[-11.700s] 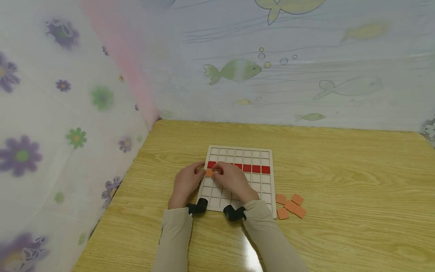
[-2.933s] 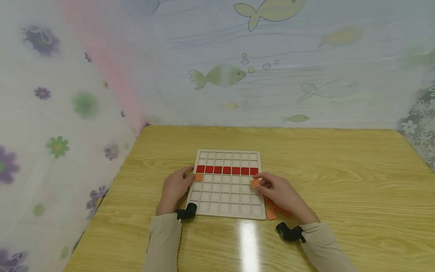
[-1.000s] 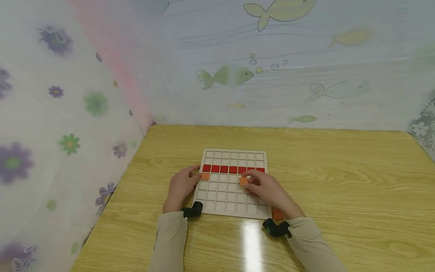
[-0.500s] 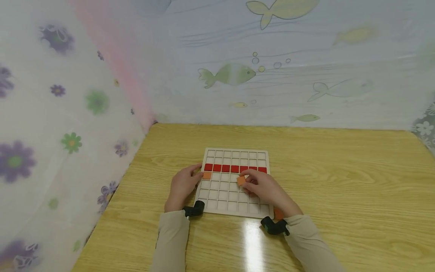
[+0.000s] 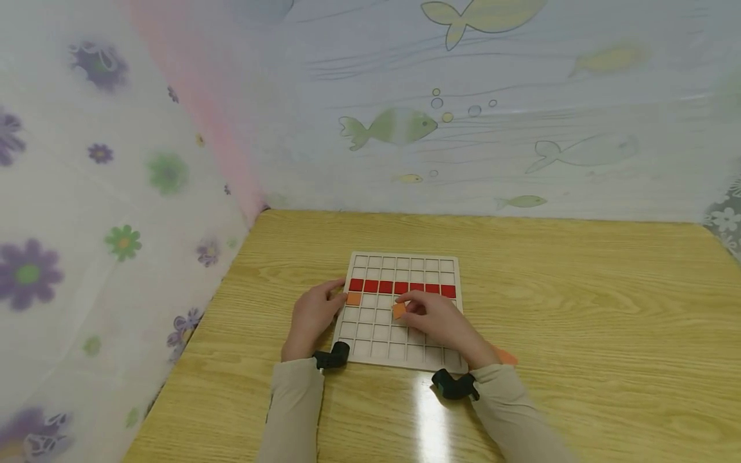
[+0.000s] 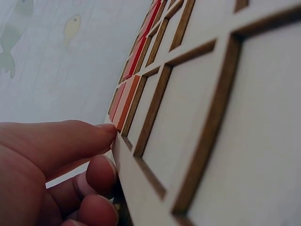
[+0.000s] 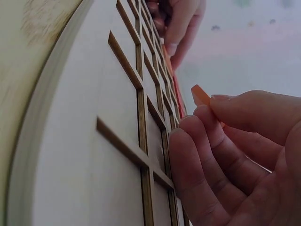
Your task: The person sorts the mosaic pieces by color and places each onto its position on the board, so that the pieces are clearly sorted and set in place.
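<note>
A pale wooden grid board (image 5: 370,350) with square cells lies on the table. One row holds red tiles (image 5: 371,286); an orange tile (image 5: 354,298) sits in the leftmost cell of the row below. My left hand (image 5: 312,317) holds the board's left edge, its thumb (image 6: 99,134) by that orange tile and other fingers curled at the edge. My right hand (image 5: 440,318) pinches another orange tile (image 7: 201,95) between thumb and fingers. That tile is tilted, over the middle of the board. The right hand covers part of the grid and the red row's right part.
More orange tiles (image 5: 505,355) lie on the wooden table (image 5: 579,308) right of the board, mostly hidden by my right wrist. A wall with printed fish stands behind, a flowered one at left. Dark wrist-worn devices (image 5: 454,386) sit at both cuffs.
My right hand has picked up an orange tile from the right side and carried it leftward over the board. The left hand stays at the board's left edge.
</note>
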Demonstrator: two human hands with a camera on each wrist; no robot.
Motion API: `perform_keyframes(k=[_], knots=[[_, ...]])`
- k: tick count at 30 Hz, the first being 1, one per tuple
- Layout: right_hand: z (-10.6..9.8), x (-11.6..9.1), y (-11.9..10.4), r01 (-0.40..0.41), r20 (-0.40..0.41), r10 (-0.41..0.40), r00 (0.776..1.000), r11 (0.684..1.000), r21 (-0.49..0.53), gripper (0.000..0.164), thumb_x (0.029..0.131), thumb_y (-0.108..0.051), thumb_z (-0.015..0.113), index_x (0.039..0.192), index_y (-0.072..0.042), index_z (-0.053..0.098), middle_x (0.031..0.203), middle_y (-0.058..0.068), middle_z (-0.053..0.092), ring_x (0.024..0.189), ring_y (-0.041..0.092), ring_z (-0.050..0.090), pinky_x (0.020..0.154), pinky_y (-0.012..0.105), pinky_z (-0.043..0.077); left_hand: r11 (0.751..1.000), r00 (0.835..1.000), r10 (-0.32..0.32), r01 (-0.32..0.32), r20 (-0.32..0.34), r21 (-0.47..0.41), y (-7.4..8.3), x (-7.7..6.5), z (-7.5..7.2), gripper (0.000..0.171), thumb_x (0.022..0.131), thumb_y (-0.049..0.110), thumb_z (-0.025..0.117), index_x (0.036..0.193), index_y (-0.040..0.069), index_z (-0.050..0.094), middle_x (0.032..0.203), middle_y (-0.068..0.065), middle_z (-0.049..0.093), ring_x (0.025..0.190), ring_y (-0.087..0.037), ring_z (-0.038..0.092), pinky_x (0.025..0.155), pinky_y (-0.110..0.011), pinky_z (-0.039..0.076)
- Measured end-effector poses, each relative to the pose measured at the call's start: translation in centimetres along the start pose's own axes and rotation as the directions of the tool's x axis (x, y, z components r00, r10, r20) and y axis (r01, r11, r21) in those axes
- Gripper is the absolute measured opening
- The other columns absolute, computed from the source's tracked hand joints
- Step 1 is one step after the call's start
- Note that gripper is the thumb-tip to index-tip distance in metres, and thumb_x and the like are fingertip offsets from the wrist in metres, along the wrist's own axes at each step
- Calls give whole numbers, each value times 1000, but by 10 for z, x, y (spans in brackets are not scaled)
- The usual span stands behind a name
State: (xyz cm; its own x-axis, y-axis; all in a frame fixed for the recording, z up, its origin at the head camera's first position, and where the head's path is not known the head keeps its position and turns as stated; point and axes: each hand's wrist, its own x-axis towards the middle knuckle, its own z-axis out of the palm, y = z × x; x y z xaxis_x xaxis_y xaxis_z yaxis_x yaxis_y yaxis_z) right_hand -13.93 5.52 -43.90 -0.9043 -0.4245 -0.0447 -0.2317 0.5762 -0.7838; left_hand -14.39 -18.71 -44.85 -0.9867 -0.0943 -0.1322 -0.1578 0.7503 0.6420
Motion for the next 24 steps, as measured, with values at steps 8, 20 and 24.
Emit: perform_keyframes(k=[8,20,24], knots=[[4,3,-3,-20,-24,21,999,998,51,25,81,-20,63,105,-25,62,82,-10,58,76,9,52,69,29,42,1000,1000,-9,9,-2,-10,-2,1,1,37,87,36,55,123,29,55,59,3,55,49,-15,50,52,-29,39],[10,9,-6,14,-29,-12,1000,998,69,25,82,-16,62,106,-21,62,80,-9,57,75,8,53,71,29,42,999,999,16,-15,-29,43,-3,3,2,37,86,36,56,122,28,57,58,3,52,48,-14,47,50,-29,36],[12,11,-8,1,-42,2,999,997,73,24,82,-16,62,105,-22,63,80,-9,57,74,8,53,70,28,42,999,999,22,-20,-34,51,-3,3,3,37,86,37,56,121,28,57,58,3,51,49,-14,46,51,-29,35]])
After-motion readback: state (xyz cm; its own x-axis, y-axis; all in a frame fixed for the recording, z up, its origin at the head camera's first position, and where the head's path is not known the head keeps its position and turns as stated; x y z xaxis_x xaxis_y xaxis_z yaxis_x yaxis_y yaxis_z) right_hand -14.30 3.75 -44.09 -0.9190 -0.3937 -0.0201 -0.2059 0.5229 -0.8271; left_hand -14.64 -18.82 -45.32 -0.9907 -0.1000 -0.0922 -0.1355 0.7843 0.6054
